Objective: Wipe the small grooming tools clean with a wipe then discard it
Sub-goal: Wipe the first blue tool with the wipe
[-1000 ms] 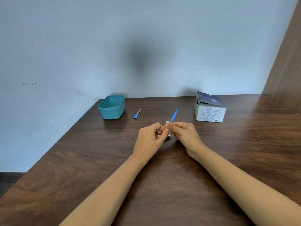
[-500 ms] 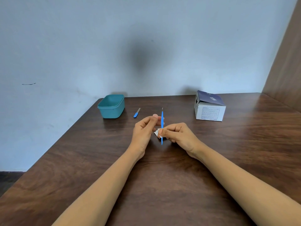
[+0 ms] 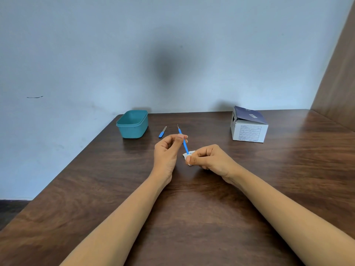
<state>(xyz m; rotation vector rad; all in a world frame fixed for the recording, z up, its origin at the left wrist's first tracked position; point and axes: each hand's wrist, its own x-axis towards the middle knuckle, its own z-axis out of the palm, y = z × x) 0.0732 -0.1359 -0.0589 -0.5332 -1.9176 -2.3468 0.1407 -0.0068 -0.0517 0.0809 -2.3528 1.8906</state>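
A thin blue-handled grooming tool [image 3: 184,144] with a fine metal tip pointing up and away is pinched near its upper part by my left hand [image 3: 167,150]. Its lower end sits inside a small white wipe [image 3: 187,156], which my right hand [image 3: 208,157] squeezes around it. Both hands hover over the middle of the wooden table [image 3: 192,208]. A second small tool with a blue handle and metal blade [image 3: 162,132] lies flat on the table behind my left hand.
A teal plastic tub [image 3: 132,124] stands at the table's back left corner. A white and dark blue cardboard box [image 3: 248,124] with its flap open sits at the back right. A wooden panel [image 3: 338,73] rises along the right side.
The tool went from tilted right, to upright, to tilted left. My left hand now pinches its upper part while my right hand has slid the wipe down to its lower end.
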